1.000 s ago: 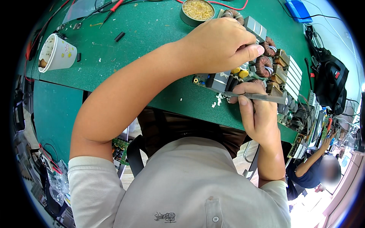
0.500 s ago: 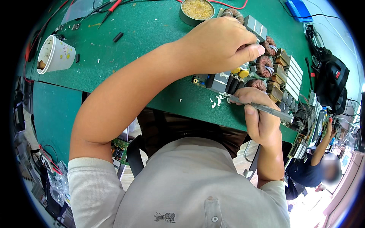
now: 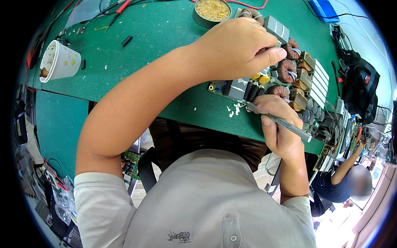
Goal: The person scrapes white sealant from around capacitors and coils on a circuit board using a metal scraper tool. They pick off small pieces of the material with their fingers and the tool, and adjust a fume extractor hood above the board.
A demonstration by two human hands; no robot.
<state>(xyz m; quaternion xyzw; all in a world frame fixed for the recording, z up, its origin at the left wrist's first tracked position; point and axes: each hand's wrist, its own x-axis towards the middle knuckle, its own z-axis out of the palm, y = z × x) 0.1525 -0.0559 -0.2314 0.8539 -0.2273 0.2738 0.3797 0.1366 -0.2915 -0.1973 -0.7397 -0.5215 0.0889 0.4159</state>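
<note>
A circuit board [image 3: 217, 87] crowded with copper coils [image 3: 287, 71], grey blocks and yellow discs lies across the right part of the bench. Over its far left side my left hand [image 3: 250, 47] is closed, the thumb pressed to the curled index finger. Its fingertips are hidden, and so is whatever they grip. My right hand [image 3: 281, 124] is closed around a slim grey rod-shaped tool [image 3: 291, 127]. The tool's tip points left at the board's near edge, beside black cylinders [image 3: 253, 90]. White scraps [image 3: 234, 110] lie on the green mat by the tip.
A round tin of yellowish matter [image 3: 211, 10] stands beyond my left wrist. Far left are a paper cup [image 3: 60, 61] and a red probe [image 3: 120, 11]. A black bag [image 3: 359, 80] and stacked electronics [image 3: 333, 140] lie right; another person [image 3: 341, 186] is beyond.
My right hand has shifted slightly left, and the tool's back end has swung down toward me and to the left. My left hand has barely moved.
</note>
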